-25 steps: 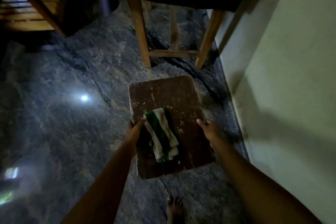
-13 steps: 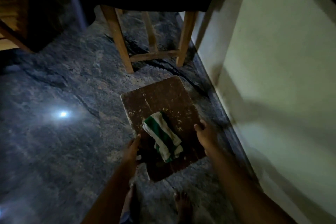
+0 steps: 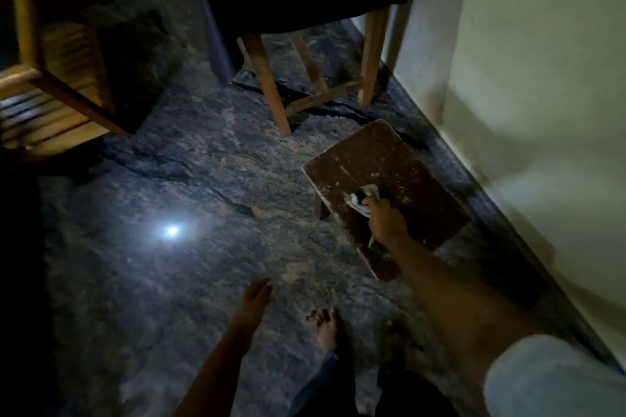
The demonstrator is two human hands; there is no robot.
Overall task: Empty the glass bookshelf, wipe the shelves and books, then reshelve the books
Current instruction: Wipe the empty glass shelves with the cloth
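Note:
A low brown wooden stool (image 3: 389, 162) with a scuffed top stands on the dark stone floor close to the wall. On its top lies a green-and-white striped cloth (image 3: 360, 198), and my right hand (image 3: 386, 220) grips it, covering most of it. My left hand (image 3: 255, 294) hangs free above the floor to the left of the stool, fingers straight, holding nothing. No bookshelf or books are in view.
A pale wall (image 3: 525, 112) runs along the right. A wooden table or chair with slanted legs (image 3: 271, 91) stands just beyond the stool. Slatted wooden furniture (image 3: 57, 85) sits at far left. My bare foot (image 3: 327, 328) is on the floor below the stool.
Both hands let go of the stool's sides, and it now stands on the floor. My right hand moved onto the cloth and gripped it; my left hand drew back to the left.

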